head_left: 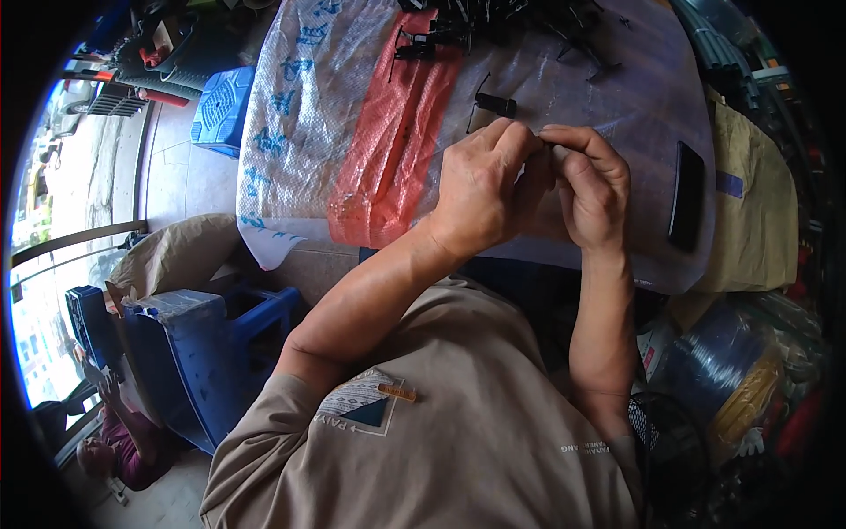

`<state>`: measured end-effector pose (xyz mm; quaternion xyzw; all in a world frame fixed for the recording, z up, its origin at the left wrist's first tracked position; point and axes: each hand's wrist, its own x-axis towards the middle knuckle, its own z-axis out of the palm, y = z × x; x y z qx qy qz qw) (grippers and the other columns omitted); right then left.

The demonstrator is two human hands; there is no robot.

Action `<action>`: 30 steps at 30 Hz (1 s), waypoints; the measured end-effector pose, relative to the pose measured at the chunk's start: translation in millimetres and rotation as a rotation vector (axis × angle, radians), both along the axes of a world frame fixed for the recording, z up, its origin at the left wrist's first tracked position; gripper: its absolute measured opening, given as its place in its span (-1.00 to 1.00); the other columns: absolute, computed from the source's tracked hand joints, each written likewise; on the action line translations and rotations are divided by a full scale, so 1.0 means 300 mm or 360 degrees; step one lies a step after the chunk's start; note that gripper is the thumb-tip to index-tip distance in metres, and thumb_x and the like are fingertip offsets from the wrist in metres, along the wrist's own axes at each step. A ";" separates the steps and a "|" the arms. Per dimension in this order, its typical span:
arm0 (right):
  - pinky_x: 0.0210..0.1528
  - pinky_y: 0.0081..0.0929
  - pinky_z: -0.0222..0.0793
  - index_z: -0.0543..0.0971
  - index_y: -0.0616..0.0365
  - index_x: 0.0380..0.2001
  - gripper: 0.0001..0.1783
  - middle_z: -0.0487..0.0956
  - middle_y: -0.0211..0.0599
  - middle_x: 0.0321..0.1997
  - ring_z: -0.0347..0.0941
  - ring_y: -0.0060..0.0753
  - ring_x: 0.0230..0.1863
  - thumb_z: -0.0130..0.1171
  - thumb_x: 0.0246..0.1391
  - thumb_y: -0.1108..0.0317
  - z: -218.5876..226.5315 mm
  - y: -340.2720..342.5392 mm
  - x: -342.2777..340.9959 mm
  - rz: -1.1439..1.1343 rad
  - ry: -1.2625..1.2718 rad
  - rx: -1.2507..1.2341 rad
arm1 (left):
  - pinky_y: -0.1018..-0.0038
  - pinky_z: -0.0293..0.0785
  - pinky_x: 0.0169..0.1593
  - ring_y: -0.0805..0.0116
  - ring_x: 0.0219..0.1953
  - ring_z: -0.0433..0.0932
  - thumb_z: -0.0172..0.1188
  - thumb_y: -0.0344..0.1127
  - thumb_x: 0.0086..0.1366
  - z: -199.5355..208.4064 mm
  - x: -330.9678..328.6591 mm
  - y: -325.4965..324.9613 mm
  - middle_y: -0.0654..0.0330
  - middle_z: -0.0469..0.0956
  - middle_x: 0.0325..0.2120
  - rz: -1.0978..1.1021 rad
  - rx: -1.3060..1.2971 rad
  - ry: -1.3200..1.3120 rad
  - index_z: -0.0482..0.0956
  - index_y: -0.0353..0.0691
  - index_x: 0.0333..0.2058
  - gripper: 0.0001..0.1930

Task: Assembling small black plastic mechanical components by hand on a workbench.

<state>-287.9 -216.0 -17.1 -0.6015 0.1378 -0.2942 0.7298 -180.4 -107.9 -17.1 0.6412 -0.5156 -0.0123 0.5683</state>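
My left hand (pixel 483 181) and my right hand (pixel 596 187) meet above the table's near half, fingertips pinched together. Whatever sits between the fingers is hidden or too small to name. Just beyond my left knuckles lies a small black plastic part (pixel 496 106) with a thin rod across its end. Farther off, a similar black part (pixel 414 46) rests on the red stripe of the woven plastic sheet (pixel 304 132). A heap of such black parts (pixel 493 19) spreads along the far edge.
A black phone-like slab (pixel 686 198) lies at the table's right. Beyond the left edge are a blue stool (pixel 222 110), a blue plastic bin (pixel 181 353) and a tan sack (pixel 181 256). Another person (pixel 132 445) is at the lower left. A yellowish sack (pixel 749 198) stands right of the table.
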 end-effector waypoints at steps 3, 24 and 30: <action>-0.27 -0.69 0.29 0.55 0.31 -0.14 -0.74 0.53 -0.40 -0.38 0.37 -0.65 -0.38 -0.02 0.14 0.49 0.008 0.000 -0.002 0.0061 -0.0052 0.0211 | 0.50 0.41 -0.45 0.41 -0.51 0.50 0.13 -0.58 0.20 -0.006 0.008 0.006 0.10 0.49 -0.50 0.0018 -0.0107 -0.0308 0.43 -0.33 -0.30 -0.89; -0.47 -0.71 0.35 0.53 0.24 -0.27 -0.87 0.52 -0.47 -0.53 0.41 -0.71 -0.53 0.04 0.22 0.41 0.065 -0.024 -0.057 0.0343 0.0454 -0.0300 | 0.44 0.36 0.09 0.38 -0.02 0.47 0.13 -0.35 0.28 0.041 0.052 0.081 0.10 0.52 -0.14 -0.0607 0.0566 0.0961 0.37 -0.42 0.03 -0.61; -0.33 -0.67 0.37 0.53 0.23 -0.27 -0.89 0.54 -0.46 -0.41 0.43 -0.68 -0.37 0.12 0.14 0.44 0.076 -0.017 0.027 0.0403 0.0413 -0.0399 | 0.51 0.45 -0.12 0.45 -0.24 0.51 0.10 -0.35 0.22 0.027 0.100 0.098 0.12 0.54 -0.34 -0.0521 0.0350 0.1215 0.46 -0.42 -0.12 -0.70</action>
